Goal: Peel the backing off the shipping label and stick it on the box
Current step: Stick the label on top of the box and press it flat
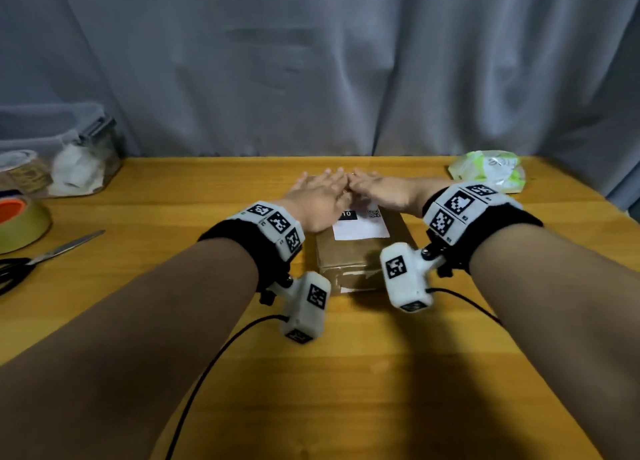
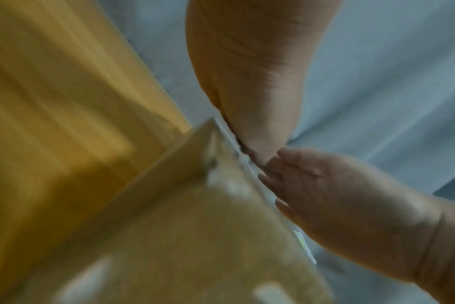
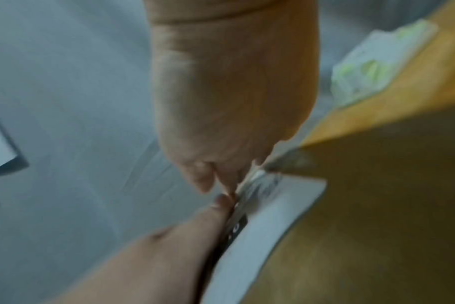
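Observation:
A brown cardboard box (image 1: 349,255) lies at the middle of the wooden table. A white shipping label (image 1: 360,225) with a black bar and a QR code lies flat on its top. My left hand (image 1: 317,194) and my right hand (image 1: 379,191) lie side by side, palms down, fingers straight, pressing on the far part of the label. In the left wrist view my left hand (image 2: 252,82) meets the right hand (image 2: 338,195) at the box's top edge (image 2: 195,205). The right wrist view shows my right hand (image 3: 234,98) on the label (image 3: 260,226), blurred.
At the left edge of the table (image 1: 207,355) lie scissors (image 1: 41,257), a tape roll (image 1: 20,222) and a clear plastic bin (image 1: 59,154). A green and white packet (image 1: 488,170) lies at the back right. A grey curtain (image 1: 311,61) hangs behind.

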`<state>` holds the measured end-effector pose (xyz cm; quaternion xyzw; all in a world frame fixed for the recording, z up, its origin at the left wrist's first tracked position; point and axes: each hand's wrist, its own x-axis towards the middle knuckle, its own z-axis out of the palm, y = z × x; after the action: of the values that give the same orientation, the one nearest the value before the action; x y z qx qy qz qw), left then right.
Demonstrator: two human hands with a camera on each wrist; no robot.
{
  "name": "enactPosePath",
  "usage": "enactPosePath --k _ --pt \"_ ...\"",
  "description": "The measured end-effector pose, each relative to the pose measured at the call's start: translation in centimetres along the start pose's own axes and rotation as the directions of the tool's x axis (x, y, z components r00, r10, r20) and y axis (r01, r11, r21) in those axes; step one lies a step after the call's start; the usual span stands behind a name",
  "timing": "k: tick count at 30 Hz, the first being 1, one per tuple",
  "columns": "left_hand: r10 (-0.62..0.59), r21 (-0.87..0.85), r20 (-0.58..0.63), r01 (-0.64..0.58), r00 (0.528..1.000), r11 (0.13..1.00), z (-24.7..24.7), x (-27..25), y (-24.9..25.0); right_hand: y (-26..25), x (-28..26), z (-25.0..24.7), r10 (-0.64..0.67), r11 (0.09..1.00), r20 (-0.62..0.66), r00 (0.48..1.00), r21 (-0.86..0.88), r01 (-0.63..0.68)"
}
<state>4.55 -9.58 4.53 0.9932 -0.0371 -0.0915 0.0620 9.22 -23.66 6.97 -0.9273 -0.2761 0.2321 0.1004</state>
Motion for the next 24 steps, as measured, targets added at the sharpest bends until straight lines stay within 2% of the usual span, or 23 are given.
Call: enactPosePath --k 1,3,6,10,12,14,15,17,20,24 --pt "-0.002 -0.023 0.015 0.003 1.000 1.000 0.4 0.2 0.4 -0.3 0.4 0.4 -0.020 1.000 0.017 1.000 0.018 0.019" --pt "-0.060 -0.026 0.025 0.060 0.998 0.998 1.0 0.4 0.4 0.2 0.8 1.3 0.052 0.997 0.009 0.999 -0.054 -0.052" --pt "-0.128 0.043 0.029 0.127 0.991 0.991 0.8 0.1 -0.3 2.0 0.3 1.9 0.148 0.976 -0.028 0.989 -0.154 -0.151" --pt "-0.172 0.148 0.019 0.167 0.985 0.975 -0.8 -0.4 -0.7 2.7 -0.9 0.2 0.270 0.924 -0.093 0.958 -0.254 -0.285" --pt "-0.094 0.124 -0.015 0.095 0.995 0.988 -1.1 -0.4 -0.1 1.4 -0.7 -0.5 0.217 0.937 -0.109 0.970 -0.255 -0.238" --pt "0.018 0.013 -0.002 -0.018 1.000 1.000 -0.4 -0.4 0.6 -0.1 -0.3 0.1 0.109 0.979 -0.076 0.991 -0.167 -0.120" --pt "0.037 -0.039 0.020 -0.036 0.999 0.999 0.2 -0.5 0.9 -0.5 -0.2 0.9 0.082 0.988 -0.064 0.995 -0.127 -0.090" --pt "0.019 -0.073 0.045 -0.016 0.999 0.997 1.0 -0.7 0.7 -0.2 -0.3 2.7 0.095 0.991 -0.085 0.992 -0.088 -0.103" --pt "-0.007 0.006 0.099 0.006 0.995 1.000 0.8 -1.1 -0.1 0.9 -1.2 3.5 0.111 0.986 -0.110 0.988 -0.113 -0.123" --pt "-0.018 0.071 0.194 0.004 0.981 0.997 0.1 -2.5 -1.5 2.1 -2.7 3.1 0.145 0.970 -0.072 0.987 -0.186 -0.156"
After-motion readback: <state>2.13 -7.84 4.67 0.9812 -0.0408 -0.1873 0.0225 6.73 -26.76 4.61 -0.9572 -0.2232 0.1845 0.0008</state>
